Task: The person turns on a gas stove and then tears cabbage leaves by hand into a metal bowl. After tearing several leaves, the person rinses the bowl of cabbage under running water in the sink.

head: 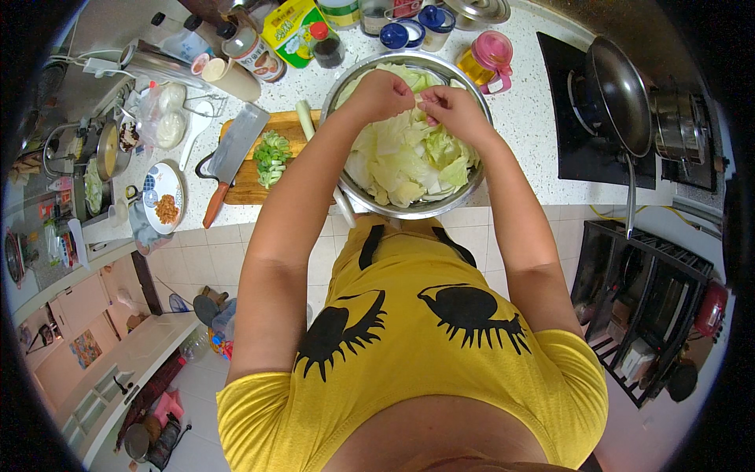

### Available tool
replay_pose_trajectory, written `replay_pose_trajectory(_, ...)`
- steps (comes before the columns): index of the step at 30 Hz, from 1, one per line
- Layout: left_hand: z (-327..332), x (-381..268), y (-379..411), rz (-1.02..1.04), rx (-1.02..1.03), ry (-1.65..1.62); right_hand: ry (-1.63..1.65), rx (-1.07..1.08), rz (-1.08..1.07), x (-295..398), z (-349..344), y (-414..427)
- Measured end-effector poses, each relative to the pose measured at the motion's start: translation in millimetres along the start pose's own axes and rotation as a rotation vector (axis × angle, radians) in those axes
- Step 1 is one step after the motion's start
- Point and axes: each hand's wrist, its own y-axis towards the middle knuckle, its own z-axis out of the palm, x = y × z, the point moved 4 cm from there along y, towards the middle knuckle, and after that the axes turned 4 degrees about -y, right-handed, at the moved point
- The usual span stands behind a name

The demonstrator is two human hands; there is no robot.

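Note:
A large stainless steel basin heaped with torn pale-green cabbage leaves is in front of me. Over its far half, my left hand is curled, fingertips turned inward. Close beside it, my right hand has thumb and fingers bent together. The fingertips nearly meet above the leaves; whether a bit of leaf is pinched between them cannot be made out. To the left, a wooden cutting board carries chopped scallions and a cleaver. A long scallion stalk lies partly behind my left forearm.
Sauce bottles, lidded jars and a pink-lidded oil jug line the back. A wok sits on the right-hand stove, handle jutting past the counter edge. Far left, a plate holds minced brown food near a white spoon.

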Motion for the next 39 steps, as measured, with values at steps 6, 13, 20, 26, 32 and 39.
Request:
replay_pose_trajectory(6, 0, 7, 1, -0.059, -0.011, -0.119, 0.041, 0.004, 0.011, 0, 0, 0)
replay_pose_trajectory(13, -3, 8, -4, -0.114, -0.063, -0.204, 0.04, -0.034, 0.019, -4, -1, 2)
replay_pose_trajectory(20, -4, 0, -12, -0.186, 0.001, -0.383, 0.08, -0.03, 0.054, -2, -1, 1)
replay_pose_trajectory(26, 2, 12, -5, -0.21, -0.016, -0.373, 0.134, -0.047, 0.065, -7, -1, 4)
replay_pose_trajectory(32, 2, 7, -8, -0.225, -0.009, -0.412, 0.133, -0.08, 0.041, -8, 0, 5)
replay_pose_trajectory(39, 3, 8, -7, -0.252, -0.03, -0.445, 0.082, -0.108, 0.0, -8, 1, 5)
